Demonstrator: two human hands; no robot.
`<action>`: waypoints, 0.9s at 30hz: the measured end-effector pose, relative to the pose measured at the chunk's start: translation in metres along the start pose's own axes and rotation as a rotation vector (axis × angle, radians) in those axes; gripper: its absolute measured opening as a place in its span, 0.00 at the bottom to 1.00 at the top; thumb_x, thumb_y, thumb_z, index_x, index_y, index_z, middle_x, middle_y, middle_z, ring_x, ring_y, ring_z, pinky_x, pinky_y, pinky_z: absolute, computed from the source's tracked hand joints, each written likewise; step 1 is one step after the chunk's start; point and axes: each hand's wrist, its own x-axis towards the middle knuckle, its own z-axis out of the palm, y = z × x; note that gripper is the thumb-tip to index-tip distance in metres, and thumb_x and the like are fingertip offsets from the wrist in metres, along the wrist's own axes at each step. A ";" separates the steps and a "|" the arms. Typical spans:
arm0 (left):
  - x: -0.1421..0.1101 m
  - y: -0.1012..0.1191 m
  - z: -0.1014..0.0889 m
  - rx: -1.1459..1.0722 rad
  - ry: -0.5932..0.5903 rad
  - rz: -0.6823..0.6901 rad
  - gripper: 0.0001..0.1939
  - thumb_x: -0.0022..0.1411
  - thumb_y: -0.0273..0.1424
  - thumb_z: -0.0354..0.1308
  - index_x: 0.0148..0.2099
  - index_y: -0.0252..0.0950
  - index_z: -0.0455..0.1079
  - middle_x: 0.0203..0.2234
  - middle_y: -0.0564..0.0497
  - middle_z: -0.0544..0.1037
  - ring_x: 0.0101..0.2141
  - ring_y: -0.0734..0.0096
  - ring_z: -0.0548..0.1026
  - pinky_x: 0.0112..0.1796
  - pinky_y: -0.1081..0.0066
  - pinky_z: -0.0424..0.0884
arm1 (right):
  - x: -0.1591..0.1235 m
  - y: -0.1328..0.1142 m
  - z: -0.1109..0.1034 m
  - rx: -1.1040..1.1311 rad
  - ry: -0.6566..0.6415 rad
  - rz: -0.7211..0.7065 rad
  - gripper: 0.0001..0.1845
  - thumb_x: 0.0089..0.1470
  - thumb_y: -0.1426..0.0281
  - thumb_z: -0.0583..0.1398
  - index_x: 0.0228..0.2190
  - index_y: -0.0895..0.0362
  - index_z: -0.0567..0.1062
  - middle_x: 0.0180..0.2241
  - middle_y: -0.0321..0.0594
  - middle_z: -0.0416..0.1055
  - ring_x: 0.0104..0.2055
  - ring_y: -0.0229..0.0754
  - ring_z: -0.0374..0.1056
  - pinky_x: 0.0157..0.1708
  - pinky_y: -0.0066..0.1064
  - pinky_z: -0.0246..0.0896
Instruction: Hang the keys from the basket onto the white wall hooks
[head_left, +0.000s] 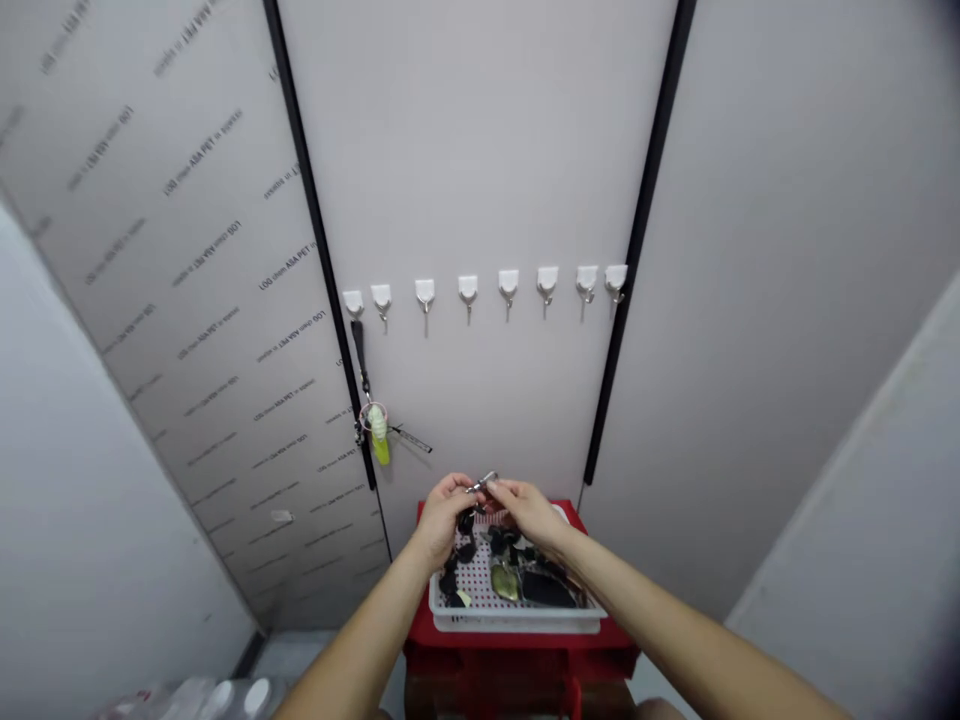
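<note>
Both my hands are over a white perforated basket (pixel 517 622). My left hand (pixel 444 515) pinches a small silvery metal clasp (pixel 482 482), and dark parts seem to hang below it. From the other side, my right hand (pixel 531 510) has its thumb and fingers closed on the same clasp. Black straps and other small items (pixel 465 550) lie in the basket. Among them are an olive-green rounded piece (pixel 505 582) and a flat black piece (pixel 546 590). My fingers hide part of the clasp.
Several white adhesive hooks (pixel 468 288) run in a row across the grey wall panel. A keychain with a black strap and a yellow-green charm (pixel 379 430) hangs from the leftmost hook. The basket rests on a red surface (pixel 517 640). White-capped bottles (pixel 256 697) stand at lower left.
</note>
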 end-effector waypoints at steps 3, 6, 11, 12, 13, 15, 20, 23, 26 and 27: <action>0.007 0.021 0.002 -0.012 0.051 0.087 0.10 0.37 0.32 0.55 0.23 0.32 0.58 0.14 0.57 0.66 0.18 0.82 0.63 0.23 0.78 0.57 | 0.019 -0.028 0.012 0.097 0.084 -0.202 0.14 0.42 0.63 0.48 0.17 0.61 0.63 0.16 0.33 0.59 0.21 0.30 0.56 0.23 0.22 0.53; 0.017 0.051 0.000 -0.009 0.129 0.175 0.12 0.36 0.33 0.56 0.23 0.32 0.59 0.14 0.57 0.66 0.17 0.82 0.63 0.21 0.79 0.56 | 0.046 -0.061 0.018 0.044 0.179 -0.311 0.11 0.40 0.66 0.50 0.15 0.60 0.62 0.13 0.32 0.57 0.18 0.30 0.54 0.21 0.22 0.53; 0.036 0.114 -0.004 0.034 0.281 0.381 0.13 0.34 0.36 0.56 0.21 0.31 0.60 0.13 0.57 0.65 0.16 0.83 0.62 0.21 0.79 0.56 | 0.091 -0.128 0.030 0.060 0.301 -0.393 0.11 0.35 0.67 0.53 0.26 0.59 0.65 0.15 0.30 0.61 0.17 0.30 0.55 0.19 0.23 0.54; 0.039 0.126 -0.004 0.036 0.300 0.422 0.13 0.34 0.36 0.56 0.21 0.31 0.59 0.13 0.57 0.65 0.16 0.83 0.62 0.21 0.79 0.56 | 0.099 -0.141 0.032 0.072 0.323 -0.410 0.13 0.35 0.67 0.54 0.28 0.59 0.64 0.16 0.30 0.61 0.17 0.30 0.56 0.19 0.23 0.54; 0.042 0.138 -0.005 0.031 0.319 0.460 0.13 0.34 0.36 0.56 0.21 0.31 0.59 0.13 0.57 0.65 0.16 0.83 0.62 0.21 0.79 0.56 | 0.105 -0.153 0.035 0.073 0.343 -0.430 0.14 0.34 0.67 0.54 0.28 0.58 0.63 0.16 0.30 0.62 0.16 0.30 0.56 0.18 0.23 0.55; 0.047 0.158 -0.006 0.018 0.357 0.517 0.12 0.36 0.35 0.55 0.20 0.31 0.59 0.12 0.57 0.64 0.16 0.83 0.61 0.20 0.79 0.57 | 0.116 -0.173 0.041 0.039 0.392 -0.470 0.13 0.34 0.66 0.54 0.27 0.58 0.63 0.16 0.31 0.62 0.17 0.30 0.57 0.19 0.23 0.55; 0.055 0.178 -0.010 0.083 0.427 0.544 0.05 0.37 0.27 0.53 0.21 0.31 0.60 0.13 0.57 0.65 0.16 0.84 0.62 0.22 0.78 0.58 | 0.140 -0.188 0.048 -0.123 0.544 -0.487 0.09 0.35 0.67 0.54 0.23 0.58 0.64 0.16 0.32 0.62 0.19 0.32 0.59 0.23 0.25 0.56; 0.056 0.177 -0.012 0.192 0.470 0.513 0.05 0.36 0.21 0.52 0.23 0.31 0.62 0.14 0.56 0.66 0.17 0.82 0.63 0.25 0.76 0.60 | 0.146 -0.185 0.050 -0.194 0.560 -0.458 0.07 0.36 0.68 0.54 0.22 0.58 0.64 0.16 0.33 0.62 0.19 0.32 0.59 0.24 0.26 0.55; 0.053 0.169 -0.015 0.303 0.524 0.541 0.08 0.38 0.19 0.50 0.26 0.31 0.63 0.20 0.54 0.68 0.22 0.80 0.65 0.30 0.74 0.61 | 0.140 -0.182 0.047 -0.234 0.537 -0.468 0.08 0.38 0.68 0.53 0.25 0.59 0.65 0.18 0.33 0.64 0.20 0.31 0.59 0.24 0.25 0.55; 0.051 0.165 -0.016 0.336 0.558 0.575 0.09 0.38 0.19 0.49 0.28 0.31 0.63 0.22 0.53 0.69 0.25 0.79 0.66 0.32 0.74 0.61 | 0.135 -0.179 0.045 -0.247 0.527 -0.482 0.09 0.39 0.68 0.52 0.26 0.59 0.65 0.19 0.34 0.64 0.21 0.31 0.59 0.25 0.25 0.55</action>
